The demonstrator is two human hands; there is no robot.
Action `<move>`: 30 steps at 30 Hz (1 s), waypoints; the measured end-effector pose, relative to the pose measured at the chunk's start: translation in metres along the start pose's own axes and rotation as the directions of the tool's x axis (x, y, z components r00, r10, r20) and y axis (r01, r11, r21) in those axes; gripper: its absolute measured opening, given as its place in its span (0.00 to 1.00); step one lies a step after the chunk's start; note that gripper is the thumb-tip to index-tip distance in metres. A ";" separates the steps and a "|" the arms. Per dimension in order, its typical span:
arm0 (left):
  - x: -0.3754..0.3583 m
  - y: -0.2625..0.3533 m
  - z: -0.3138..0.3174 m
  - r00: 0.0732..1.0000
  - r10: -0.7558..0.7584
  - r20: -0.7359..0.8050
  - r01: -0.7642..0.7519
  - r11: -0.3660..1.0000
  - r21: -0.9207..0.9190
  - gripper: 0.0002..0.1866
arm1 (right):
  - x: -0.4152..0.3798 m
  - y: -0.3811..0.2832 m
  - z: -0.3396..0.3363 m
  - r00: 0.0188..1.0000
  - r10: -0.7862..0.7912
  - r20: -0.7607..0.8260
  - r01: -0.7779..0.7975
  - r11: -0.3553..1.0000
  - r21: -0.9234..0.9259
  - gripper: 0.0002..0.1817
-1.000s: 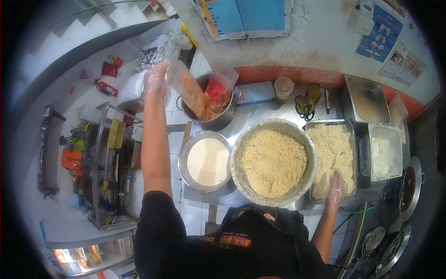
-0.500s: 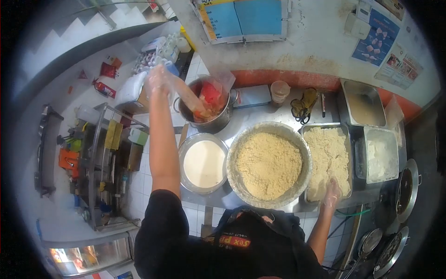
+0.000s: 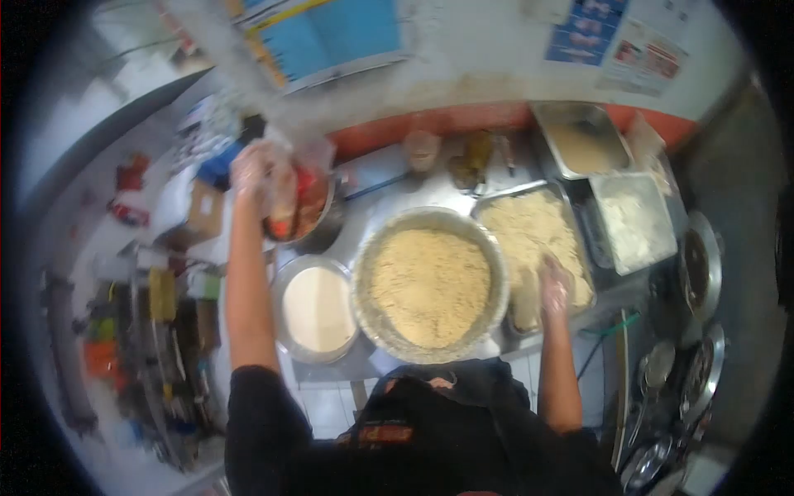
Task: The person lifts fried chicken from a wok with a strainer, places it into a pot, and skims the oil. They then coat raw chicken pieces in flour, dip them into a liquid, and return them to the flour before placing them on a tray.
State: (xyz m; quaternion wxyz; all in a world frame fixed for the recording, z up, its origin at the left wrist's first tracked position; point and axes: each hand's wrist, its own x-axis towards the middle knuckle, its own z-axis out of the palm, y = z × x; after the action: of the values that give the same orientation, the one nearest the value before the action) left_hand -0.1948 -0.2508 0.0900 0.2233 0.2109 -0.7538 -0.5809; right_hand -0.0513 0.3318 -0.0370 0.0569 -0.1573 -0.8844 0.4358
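My left hand (image 3: 251, 168), in a clear plastic glove, is raised at the left rim of a metal pot (image 3: 329, 225). Its fingers are closed on a clear plastic bag (image 3: 284, 194) that hangs down into the pot, over reddish contents (image 3: 311, 207). My right hand (image 3: 555, 287), also gloved, rests at the front of a metal tray (image 3: 585, 310) of pale yellow crumbs (image 3: 529, 223). Its fingers look stretched out on the crumbs, though blurred. Between my arms stand a large round pan (image 3: 361, 285) of similar crumbs (image 3: 430, 281) and a bowl (image 3: 281, 326) of creamy liquid (image 3: 318, 307).
Behind the crumb tray sits a steel pan of cloudy liquid (image 3: 583, 147). A container of white powder (image 3: 633, 219) is at its right. A plastic cup (image 3: 422, 153) stands by the wall. Round pans (image 3: 701, 263) line the right side; a rack (image 3: 157, 331) stands left.
The camera view has turned and shifted, so the counter appears lower left and tilted. My left hand still grips the bag, now closer to the pot. My right hand remains in the crumb tray.
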 end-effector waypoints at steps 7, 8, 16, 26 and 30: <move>0.011 -0.012 -0.003 0.804 0.480 0.350 -0.594 0.646 0.480 0.12 | 0.128 -0.029 0.040 0.983 -0.180 -0.024 0.182 0.980 0.080 0.16; 0.010 -0.010 -0.007 0.625 0.609 0.488 -0.745 0.279 0.607 0.13 | 0.146 -0.031 0.051 0.982 -0.188 0.021 0.185 0.978 0.096 0.15; 0.003 0.041 0.011 0.604 0.505 0.617 -0.750 0.099 0.654 0.07 | 0.195 -0.091 0.161 0.943 -0.149 0.298 0.260 0.888 -0.380 0.14; 0.020 0.050 -0.077 0.576 0.559 0.596 -0.770 0.128 0.624 0.06 | 0.211 -0.081 0.222 0.974 0.132 0.182 -0.054 0.922 -0.383 0.17; 0.016 0.049 -0.102 0.630 0.605 0.487 -0.715 0.207 0.667 0.05 | 0.234 -0.055 0.218 0.954 0.104 0.280 -0.103 0.994 -0.018 0.11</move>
State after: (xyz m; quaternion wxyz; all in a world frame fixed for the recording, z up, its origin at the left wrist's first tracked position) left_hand -0.1518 -0.3279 0.1621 0.2778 -0.0890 -0.9563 -0.0179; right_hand -0.3370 0.2130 -0.1354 -0.0920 -0.1403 -0.8747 0.4546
